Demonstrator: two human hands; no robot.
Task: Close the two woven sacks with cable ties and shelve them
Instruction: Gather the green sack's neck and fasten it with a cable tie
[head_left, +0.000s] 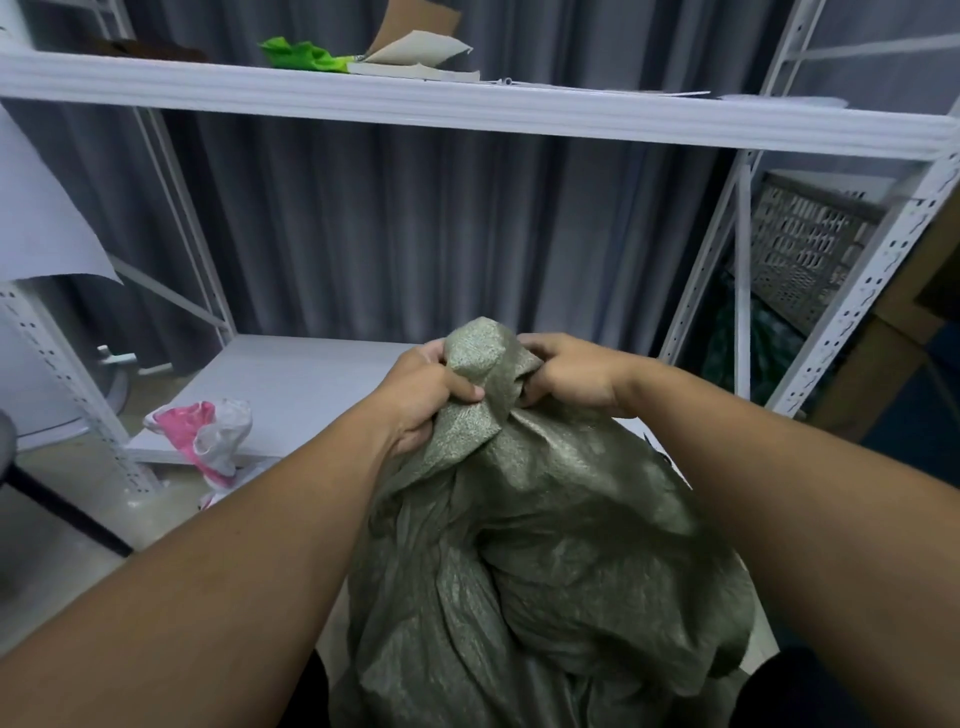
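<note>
Hands grip the gathered neck of the olive-green woven plastic sack (540, 545): left hand (426, 395) and right hand (569, 376) both have fingers curled tight into the bunched fabric. It stands before the white metal shelf rack (467, 111), between the forearms.

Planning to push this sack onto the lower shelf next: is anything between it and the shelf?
Nothing visible stands between the sack and the lower shelf. A pink-and-white plastic bag lies at the shelf's front left corner, left of the sack.
</note>
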